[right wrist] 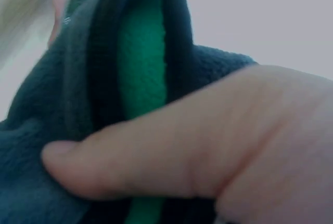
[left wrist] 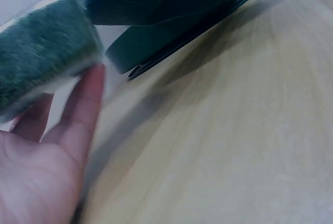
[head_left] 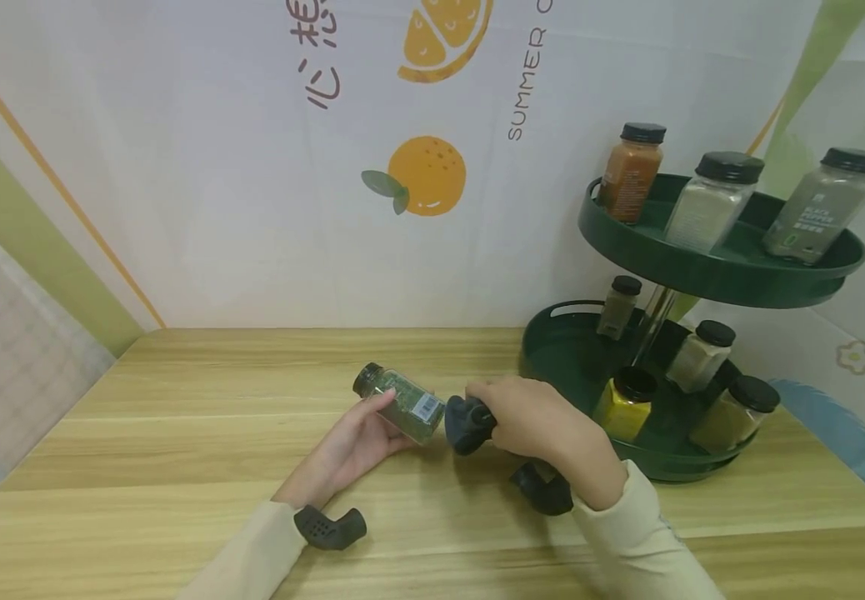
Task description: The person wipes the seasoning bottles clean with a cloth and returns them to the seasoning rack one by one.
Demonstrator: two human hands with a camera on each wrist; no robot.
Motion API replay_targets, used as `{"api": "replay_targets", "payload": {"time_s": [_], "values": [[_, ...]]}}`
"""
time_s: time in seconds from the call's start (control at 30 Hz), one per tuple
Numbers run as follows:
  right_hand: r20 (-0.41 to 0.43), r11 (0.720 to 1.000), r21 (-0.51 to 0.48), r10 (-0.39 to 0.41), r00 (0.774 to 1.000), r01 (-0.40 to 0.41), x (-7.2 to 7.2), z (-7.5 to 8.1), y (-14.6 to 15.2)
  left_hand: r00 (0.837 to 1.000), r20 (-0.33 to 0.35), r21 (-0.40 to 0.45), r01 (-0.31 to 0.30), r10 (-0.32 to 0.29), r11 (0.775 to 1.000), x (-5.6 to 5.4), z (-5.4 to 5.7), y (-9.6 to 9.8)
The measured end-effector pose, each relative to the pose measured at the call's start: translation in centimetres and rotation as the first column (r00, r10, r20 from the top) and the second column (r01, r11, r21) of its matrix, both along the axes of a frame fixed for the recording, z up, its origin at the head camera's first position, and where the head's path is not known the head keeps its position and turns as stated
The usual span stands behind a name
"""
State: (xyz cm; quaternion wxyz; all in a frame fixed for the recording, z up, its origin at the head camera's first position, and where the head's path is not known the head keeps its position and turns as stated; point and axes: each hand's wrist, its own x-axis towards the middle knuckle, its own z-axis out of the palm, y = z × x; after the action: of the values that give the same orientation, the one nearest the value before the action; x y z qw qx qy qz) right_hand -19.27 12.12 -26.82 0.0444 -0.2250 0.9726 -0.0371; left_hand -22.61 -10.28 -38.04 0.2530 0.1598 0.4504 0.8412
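My left hand (head_left: pixel 365 442) grips a clear spice jar (head_left: pixel 410 410) of green dried herbs, its thumb over the side and its fingers underneath. The jar is tilted above the table, black cap toward the upper left and base toward my right hand. In the left wrist view, the herb jar (left wrist: pixel 47 47) rests against the fingers. My right hand (head_left: pixel 533 417) pinches a folded dark blue-green cloth (head_left: pixel 467 425) close by the jar's base. The right wrist view shows the thumb pressed on the fuzzy cloth (right wrist: pixel 41 115), with a bright green part inside the fold.
To the right stands a two-tier dark green rack (head_left: pixel 710 267). Its upper tier carries an orange-brown spice jar (head_left: pixel 631 175) and two pale or grey ones; several more, including a yellow one (head_left: pixel 625 408), stand below. A patterned curtain (head_left: pixel 252 208) hangs behind the wooden table (head_left: pixel 177 433).
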Motion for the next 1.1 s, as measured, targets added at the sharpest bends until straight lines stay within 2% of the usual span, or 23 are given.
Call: {"api": "replay_targets", "payload": {"time_s": [0.13, 0.3, 0.47, 0.53, 0.6, 0.7, 0.83, 0.97, 1.1], "values": [[-0.054, 0.998, -0.056, -0.003, 0.999, 0.000, -0.2, 0.2, 0.1, 0.995, 0.073, 0.051, -0.073, 0.069, 0.996, -0.2, 0.2, -0.1], [-0.204, 0.981, -0.174, 0.054, 0.977, -0.090, -0.1, 0.2, -0.4, 0.978, 0.151, 0.145, -0.168, 0.146, 0.975, -0.3, 0.3, -0.2], [-0.313, 0.939, -0.240, 0.166, 0.935, -0.248, 0.1, -0.4, -1.4, 0.979, 0.139, 0.134, -0.168, 0.150, 0.977, -0.4, 0.2, -0.2], [-0.342, 0.929, -0.239, 0.192, 0.920, -0.282, 0.1, -0.8, -1.7, 0.981, 0.129, 0.122, -0.162, 0.146, 0.979, -0.4, 0.2, -0.3], [-0.355, 0.927, -0.237, 0.194, 0.914, -0.289, 0.1, -1.0, -1.8, 0.982, 0.126, 0.120, -0.158, 0.143, 0.980, -0.4, 0.2, -0.3], [-0.350, 0.924, -0.238, 0.204, 0.914, -0.298, -0.1, -1.4, -1.9, 0.982, 0.127, 0.149, -0.161, 0.143, 0.976, -0.3, 0.2, -0.4], [-0.284, 0.929, -0.217, 0.232, 0.930, -0.298, -0.2, -1.7, -1.9, 0.980, 0.134, 0.223, -0.174, 0.146, 0.959, -0.3, 0.2, -0.5], [-0.198, 0.954, -0.173, 0.211, 0.957, -0.246, -0.3, -1.7, -1.9, 0.978, 0.143, 0.262, -0.183, 0.150, 0.947, -0.3, 0.2, -0.6], [-0.139, 0.979, -0.087, 0.169, 0.976, -0.182, -0.4, -1.6, -1.7, 0.977, 0.155, 0.282, -0.184, 0.144, 0.942, -0.2, 0.2, -0.7]]}}
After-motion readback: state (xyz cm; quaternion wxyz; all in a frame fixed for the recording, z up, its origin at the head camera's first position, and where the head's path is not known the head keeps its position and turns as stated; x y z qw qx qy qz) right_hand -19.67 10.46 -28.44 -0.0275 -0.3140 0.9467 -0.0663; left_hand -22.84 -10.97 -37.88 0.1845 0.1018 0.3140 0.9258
